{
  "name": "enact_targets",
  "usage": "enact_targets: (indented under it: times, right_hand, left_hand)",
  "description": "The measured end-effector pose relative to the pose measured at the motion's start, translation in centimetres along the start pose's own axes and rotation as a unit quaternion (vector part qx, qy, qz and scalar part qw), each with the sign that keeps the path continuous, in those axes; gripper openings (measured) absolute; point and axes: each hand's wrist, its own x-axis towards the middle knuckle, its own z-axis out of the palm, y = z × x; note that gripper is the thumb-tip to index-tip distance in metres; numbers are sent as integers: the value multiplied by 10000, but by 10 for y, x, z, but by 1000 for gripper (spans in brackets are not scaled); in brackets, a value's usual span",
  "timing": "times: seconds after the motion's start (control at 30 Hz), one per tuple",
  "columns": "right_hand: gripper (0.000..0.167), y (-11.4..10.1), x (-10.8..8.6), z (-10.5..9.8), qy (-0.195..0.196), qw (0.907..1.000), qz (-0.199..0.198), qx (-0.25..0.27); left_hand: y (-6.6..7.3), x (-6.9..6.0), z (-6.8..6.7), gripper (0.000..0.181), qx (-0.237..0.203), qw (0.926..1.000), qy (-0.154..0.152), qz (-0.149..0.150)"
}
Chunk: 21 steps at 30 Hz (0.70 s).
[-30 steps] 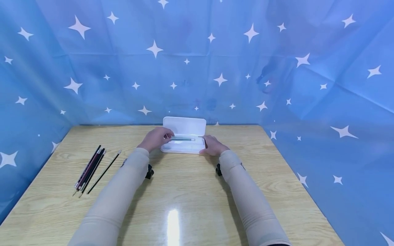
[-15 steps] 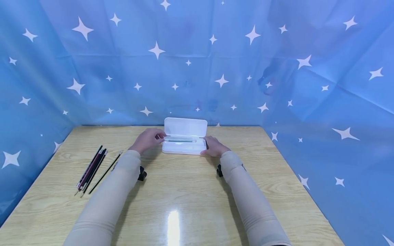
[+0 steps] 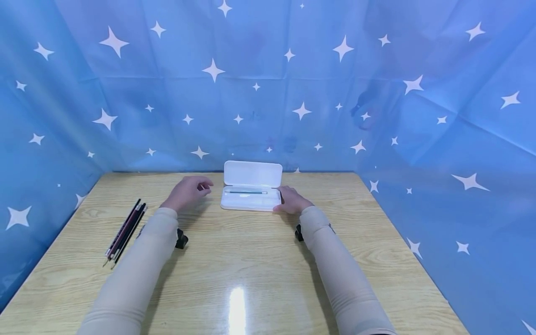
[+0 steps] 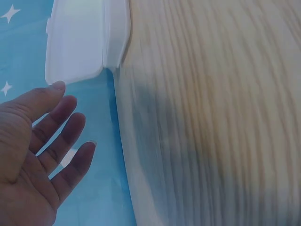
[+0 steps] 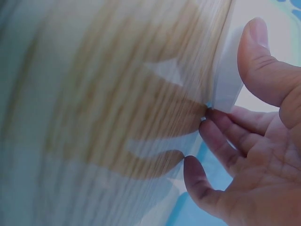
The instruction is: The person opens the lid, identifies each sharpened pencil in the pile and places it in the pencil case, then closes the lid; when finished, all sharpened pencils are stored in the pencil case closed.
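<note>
A white pencil case (image 3: 251, 205) lies at the back of the table with its lid raised. In its tray is one pencil (image 3: 246, 192), lying lengthwise near the hinge. My right hand (image 3: 292, 200) holds the case's right end, thumb at the front and fingers toward the back; in the right wrist view those fingertips touch the tabletop beside the case. My left hand (image 3: 189, 191) is in the air left of the case, apart from it, holding nothing. The left wrist view shows its palm and loosely bent fingers (image 4: 70, 129).
Several dark pencils (image 3: 126, 232) lie in a bunch on the left of the wooden table (image 3: 259, 270). A blue star-patterned cloth (image 3: 259, 93) hangs behind the table and along both sides. My left sleeve (image 3: 138, 270) covers the spot beside the bunch.
My left hand let go of the pencil in the case and moved left, away from it. My right hand stays at the case's right end. The separate pencil by the bunch is now hidden behind my sleeve.
</note>
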Motion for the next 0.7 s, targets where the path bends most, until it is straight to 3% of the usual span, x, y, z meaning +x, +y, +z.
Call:
enact_targets:
  times: [0.7]
  right_hand:
    - [73, 0, 0, 1, -7, 10000, 46, -2]
  left_hand:
    - [-38, -48, -47, 28, -14, 9993, 187, -321]
